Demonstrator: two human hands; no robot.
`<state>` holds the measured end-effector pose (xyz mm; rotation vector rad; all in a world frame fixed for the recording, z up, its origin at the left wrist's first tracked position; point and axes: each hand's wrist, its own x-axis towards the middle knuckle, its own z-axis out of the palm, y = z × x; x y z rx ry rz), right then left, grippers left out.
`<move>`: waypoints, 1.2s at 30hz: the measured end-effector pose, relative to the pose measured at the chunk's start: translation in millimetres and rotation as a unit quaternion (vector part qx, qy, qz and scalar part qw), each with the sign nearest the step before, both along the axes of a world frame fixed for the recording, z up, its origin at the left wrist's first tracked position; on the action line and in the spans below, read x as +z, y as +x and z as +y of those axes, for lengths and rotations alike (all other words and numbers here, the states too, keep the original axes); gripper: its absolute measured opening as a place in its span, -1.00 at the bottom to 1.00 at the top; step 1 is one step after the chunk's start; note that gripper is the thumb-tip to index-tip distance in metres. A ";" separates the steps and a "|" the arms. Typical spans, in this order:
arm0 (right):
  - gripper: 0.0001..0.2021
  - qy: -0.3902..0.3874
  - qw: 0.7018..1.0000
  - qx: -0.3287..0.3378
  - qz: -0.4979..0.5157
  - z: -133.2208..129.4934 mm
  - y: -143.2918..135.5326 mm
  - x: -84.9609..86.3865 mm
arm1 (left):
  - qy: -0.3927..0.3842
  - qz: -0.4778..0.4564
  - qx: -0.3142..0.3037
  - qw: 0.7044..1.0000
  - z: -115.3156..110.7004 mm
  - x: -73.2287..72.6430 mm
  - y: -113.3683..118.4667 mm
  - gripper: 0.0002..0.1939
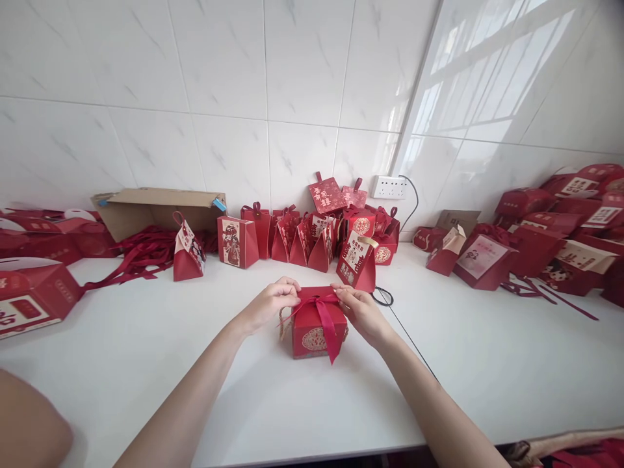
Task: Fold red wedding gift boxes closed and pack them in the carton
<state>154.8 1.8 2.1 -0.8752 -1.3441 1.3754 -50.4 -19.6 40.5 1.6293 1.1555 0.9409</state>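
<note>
A small red gift box [303,325] with a round gold emblem stands upright on the white table in front of me. A crimson ribbon [324,318] is tied at the middle of its top, and one tail hangs down the front. At the box's upper left corner, my left hand [273,304] is closed in a pinch on the ribbon, by the top edge. My right hand [363,313] pinches the ribbon's other side at the upper right corner. Both sets of fingertips hide part of the top edge. A beige twisted cord [283,325] shows at the box's left side.
Red gift boxes [238,242] line the wall, with more piled at the right [536,221] and left [39,292]. Loose ribbons [146,250] spill from a cardboard box [160,198]. A power strip [389,188] and black cable [408,343] lie beyond and right. Someone's bare limb [29,422] shows lower left.
</note>
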 end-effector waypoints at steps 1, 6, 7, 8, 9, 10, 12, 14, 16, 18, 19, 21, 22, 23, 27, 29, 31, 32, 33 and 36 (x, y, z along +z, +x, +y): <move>-0.62 -0.005 1.000 0.010 0.004 0.4 0.2 -0.1 | 0.009 0.014 0.000 1.000 0.0 -0.8 0.6 -0.76; -0.60 0.056 0.988 -0.083 -0.115 0.5 0.8 -0.9 | 0.066 0.074 0.034 0.994 -1.9 -3.7 6.7 -0.75; -0.63 0.093 0.978 -0.125 -0.138 -1.3 0.5 -0.4 | 0.073 0.078 0.037 0.994 -2.3 -3.8 7.7 -0.75; -0.67 0.140 0.966 -0.157 -0.153 -4.2 -0.3 0.6 | 0.078 0.082 0.037 0.993 -2.6 -3.9 8.6 -0.74; -0.73 0.194 0.952 -0.170 -0.165 -8.1 -1.6 2.0 | 0.080 0.086 0.036 0.992 -2.8 -3.9 9.3 -0.73; -0.78 0.251 0.937 -0.166 -0.178 -12.8 -3.4 4.0 | 0.081 0.088 0.035 0.992 -3.0 -4.1 9.8 -0.73; -0.81 0.359 0.899 -0.120 -0.220 -23.5 -8.7 8.4 | 0.079 0.090 0.028 0.992 -3.2 -5.1 10.7 -0.72; -0.71 0.429 0.860 -0.069 -0.269 -33.2 -15.2 12.3 | 0.081 0.087 0.025 0.993 -3.7 -6.7 11.9 -0.73; -0.61 0.455 0.838 -0.052 -0.297 -39.0 -21.3 14.1 | 0.089 0.091 0.027 0.991 -4.4 -8.3 13.2 -0.74; -0.66 0.458 0.834 -0.064 -0.301 -40.2 -25.3 13.0 | 0.098 0.103 0.029 0.989 -5.2 -8.9 14.1 -0.74; -0.72 0.457 0.835 -0.079 -0.296 -39.5 -26.4 11.6 | 0.098 0.109 0.029 0.989 -5.5 -8.8 14.3 -0.73; -0.82 0.463 0.833 -0.118 -0.280 -36.8 -27.1 7.7 | 0.091 0.109 0.030 0.989 -5.5 -8.0 14.0 -0.70; -0.83 0.471 0.828 -0.139 -0.272 -35.5 -27.0 5.6 | 0.085 0.104 0.031 0.990 -5.1 -7.5 13.8 -0.68; -0.84 0.484 0.819 -0.160 -0.264 -34.5 -26.7 3.8 | 0.080 0.099 0.036 0.991 -4.6 -7.1 13.7 -0.67; -0.85 0.551 0.764 -0.223 -0.251 -35.3 -25.2 0.3 | 0.100 0.112 0.072 0.986 -2.5 -8.6 15.4 -0.56; -0.83 0.575 0.746 -0.228 -0.246 -37.8 -24.9 0.5 | 0.138 0.136 0.091 0.977 -2.5 -11.1 17.1 -0.55; -0.81 0.598 0.734 -0.217 -0.238 -40.7 -25.1 0.9 | 0.172 0.153 0.101 0.968 -3.5 -13.7 18.6 -0.60; -0.80 0.611 0.727 -0.208 -0.236 -42.1 -25.4 1.0 | 0.186 0.155 0.103 0.965 -4.2 -14.7 19.1 -0.65; -0.81 0.625 0.718 -0.198 -0.234 -43.4 -25.9 0.9 | 0.198 0.151 0.103 0.963 -4.9 -15.5 19.4 -0.70; -0.83 0.660 0.693 -0.167 -0.236 -46.4 -27.8 0.1 | 0.226 0.115 0.072 0.965 -7.1 -15.2 19.9 -0.96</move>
